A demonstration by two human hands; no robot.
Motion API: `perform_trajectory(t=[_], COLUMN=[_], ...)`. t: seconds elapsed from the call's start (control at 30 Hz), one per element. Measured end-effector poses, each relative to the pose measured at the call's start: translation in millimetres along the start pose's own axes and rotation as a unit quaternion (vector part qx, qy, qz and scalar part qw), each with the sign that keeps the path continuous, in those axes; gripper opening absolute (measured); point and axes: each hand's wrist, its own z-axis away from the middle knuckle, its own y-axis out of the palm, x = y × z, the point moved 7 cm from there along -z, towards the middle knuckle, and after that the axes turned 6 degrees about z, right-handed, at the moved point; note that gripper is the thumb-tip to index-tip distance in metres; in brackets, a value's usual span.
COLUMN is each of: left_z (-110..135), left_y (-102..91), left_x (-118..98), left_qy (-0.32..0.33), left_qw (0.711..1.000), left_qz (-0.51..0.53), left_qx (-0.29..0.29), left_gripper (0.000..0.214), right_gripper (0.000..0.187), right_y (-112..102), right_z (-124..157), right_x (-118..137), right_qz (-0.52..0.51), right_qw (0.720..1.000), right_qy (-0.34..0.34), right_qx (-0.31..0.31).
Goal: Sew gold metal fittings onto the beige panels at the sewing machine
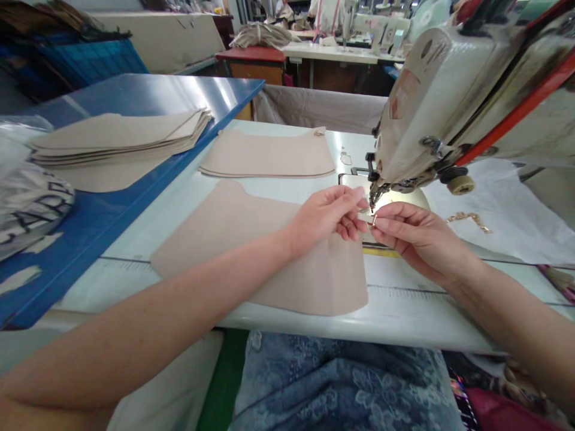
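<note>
My left hand [330, 215] and my right hand [411, 233] meet just below the needle of the sewing machine [449, 96]. Between their pinched fingertips is a small light tab with a metal piece [372, 219]; both hands grip it. Under my left wrist a beige fabric panel [251, 239] lies flat on the white sewing table [404, 311]. A second beige panel [269, 154] rests farther back on the table.
A stack of beige cut pieces [117, 143] sits on the blue table [148, 96] at left, beside a patterned bundle [27, 203]. Small gold metal parts [469, 219] lie on white cloth at right. Other sewing stations stand in the background.
</note>
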Motion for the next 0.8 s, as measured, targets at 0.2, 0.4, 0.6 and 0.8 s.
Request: perform_trajectory(t=[0.2,0.4,0.6,0.8], left_z=[-0.4,0.1,2.1,0.0], left_y=[2.8,3.6,2.7,-7.2], left_x=[13.8,15.2,11.6,9.6], left_qy=[-0.087,-0.112,-0.113,-0.084], left_qw=[0.993,0.992,0.993,0.989], left_qz=[0.068,0.056,-0.007,-0.118], left_qx=[0.030,0.029,0.015,-0.029], left_gripper=[0.008,0.006,0.009,0.008], right_gripper=[0.016,0.015,0.014,0.017], right_y=[1.3,6.5,8.4,18.2], right_z=[-0.3,0.7,1.9,3.7], right_x=[-5.2,-5.4,-5.8,-1.9], right_qz=[-0.043,-0.046,0.037,0.145], right_qw=[0.999,0.999,0.998,0.985], right_qy=[-0.006,-0.006,-0.052,-0.089], right_qx=[-0.021,-0.006,0.005,-0.012])
